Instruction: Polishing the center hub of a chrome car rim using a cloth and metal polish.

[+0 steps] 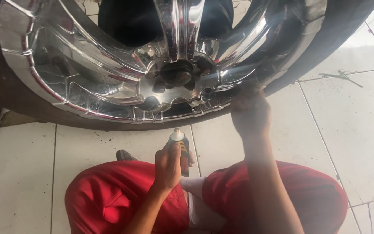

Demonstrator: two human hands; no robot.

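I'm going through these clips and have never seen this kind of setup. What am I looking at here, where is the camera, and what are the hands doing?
There is no machine: a person works with bare hands, and the single camera sits on their head, looking down. They sit on a white tiled floor in red trousers. In front of them is a chrome wheel rim with its tyre. The left hand holds a small tube, nozzle up. The right hand reaches up to the rim's lower edge; it is blurred, so whether it holds anything is unclear.
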